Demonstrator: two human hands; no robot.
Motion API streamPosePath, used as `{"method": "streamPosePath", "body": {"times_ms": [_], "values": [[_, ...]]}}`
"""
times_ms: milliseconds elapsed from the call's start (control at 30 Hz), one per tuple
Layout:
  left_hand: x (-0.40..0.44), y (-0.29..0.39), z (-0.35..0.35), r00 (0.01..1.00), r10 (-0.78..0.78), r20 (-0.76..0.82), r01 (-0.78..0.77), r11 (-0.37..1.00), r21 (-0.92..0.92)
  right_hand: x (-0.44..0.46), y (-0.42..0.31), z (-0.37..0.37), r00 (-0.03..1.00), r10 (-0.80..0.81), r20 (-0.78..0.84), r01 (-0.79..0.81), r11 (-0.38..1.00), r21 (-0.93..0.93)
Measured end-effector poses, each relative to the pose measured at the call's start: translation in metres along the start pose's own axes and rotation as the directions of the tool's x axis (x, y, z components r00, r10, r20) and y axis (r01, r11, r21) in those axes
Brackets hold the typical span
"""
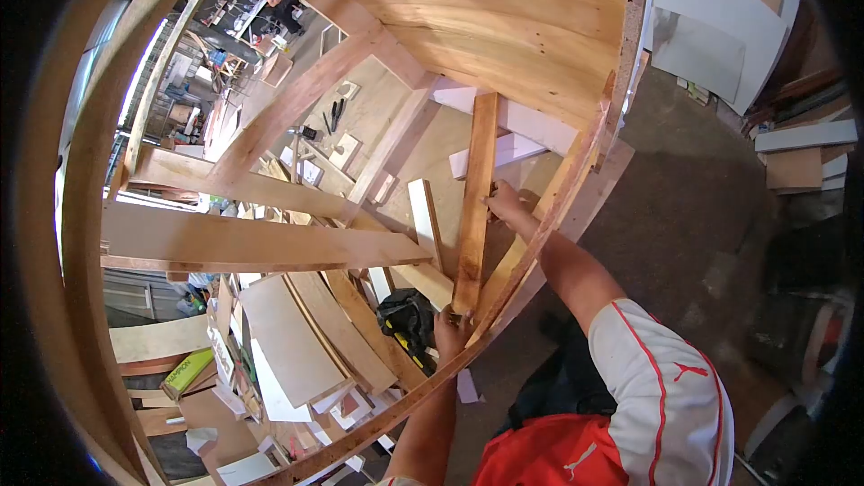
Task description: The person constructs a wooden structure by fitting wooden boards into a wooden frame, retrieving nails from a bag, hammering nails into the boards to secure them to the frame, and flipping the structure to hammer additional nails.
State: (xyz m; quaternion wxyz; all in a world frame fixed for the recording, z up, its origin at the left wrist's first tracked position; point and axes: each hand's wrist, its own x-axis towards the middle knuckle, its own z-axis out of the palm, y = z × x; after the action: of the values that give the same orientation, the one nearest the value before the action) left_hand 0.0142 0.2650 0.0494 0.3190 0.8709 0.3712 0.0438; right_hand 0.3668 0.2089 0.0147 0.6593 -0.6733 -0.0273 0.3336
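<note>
Brown wood is seen in the long board (475,207), which is set inside a big wooden frame (270,243). Its near end is pinched by the fingers of the left hand (450,337), so that end lies right at the fingertips. Its right edge, about halfway up, is met by the right hand (511,202). Those fingers are bent and bunched close together, but whether the edge is gripped by them cannot be told. The far end of the board is seen over a pale purple plank (531,121), away from the fingers. A short white strip (423,216) is placed just left of the board, and a black bag (405,313) with some yellow by it is seen near the left hand. Dark tools (336,115) are seen farther off, and a person (277,0) is seen at the far top left
</note>
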Motion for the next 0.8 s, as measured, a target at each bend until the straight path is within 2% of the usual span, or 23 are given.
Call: {"method": "streamPosePath", "body": {"times_ms": [67,167,233,333,367,400,467,567,667,700,767,800], "values": [[0.002,-0.001,-0.002,1.000,0.020,0.002,-0.020,1.000,0.001,-0.004,-0.003,-0.004,0.999,0.008,0.041,-0.010,0.999,0.050],[-0.003,0.019,-0.010,0.999,0.027,-0.035,-0.027,1.000,0.006,-0.002,0.001,-0.001,0.995,-0.104,-0.007,0.104,0.994,0.040],[-0.001,0.014,-0.009,0.996,0.053,-0.071,-0.056,0.998,-0.041,-0.002,0.000,0.000,0.998,-0.056,0.012,0.056,0.998,0.003],[0.004,0.004,-0.006,0.999,-0.034,-0.033,0.032,0.998,-0.048,-0.003,-0.007,0.002,0.999,-0.023,0.025,0.024,0.998,-0.063],[0.000,0.001,0.000,0.990,0.055,-0.131,-0.061,0.997,-0.042,-0.009,-0.006,0.002,0.999,-0.006,0.033,0.009,0.996,-0.088],[0.000,0.003,-0.004,0.995,0.065,-0.079,-0.069,0.997,-0.047,-0.009,-0.008,-0.001,0.996,-0.038,0.078,0.043,0.997,-0.064],[-0.005,0.027,-0.012,0.994,-0.020,-0.104,0.007,0.992,-0.125,-0.008,-0.006,-0.007,0.981,-0.093,0.168,0.094,0.996,-0.004],[0.005,-0.001,0.003,0.962,-0.046,-0.270,0.006,0.989,-0.146,0.004,0.014,-0.004,0.978,-0.030,0.209,0.025,0.999,0.023],[0.013,0.005,-0.003,0.971,0.008,-0.238,-0.018,0.999,-0.038,-0.028,0.001,-0.006,0.968,-0.163,0.192,0.155,0.986,0.056],[0.015,0.004,-0.002,0.979,-0.062,-0.196,0.044,0.994,-0.096,-0.035,-0.002,-0.007,0.960,-0.193,0.204,0.216,0.971,-0.099],[0.009,0.004,0.001,0.960,0.021,-0.278,0.008,0.995,0.102,-0.046,-0.012,-0.010,0.938,-0.253,0.238,0.331,0.859,-0.390],[0.009,0.009,0.001,0.948,0.072,-0.311,-0.008,0.979,0.202,-0.045,-0.007,-0.010,0.912,-0.294,0.286,0.397,0.808,-0.436]]}}
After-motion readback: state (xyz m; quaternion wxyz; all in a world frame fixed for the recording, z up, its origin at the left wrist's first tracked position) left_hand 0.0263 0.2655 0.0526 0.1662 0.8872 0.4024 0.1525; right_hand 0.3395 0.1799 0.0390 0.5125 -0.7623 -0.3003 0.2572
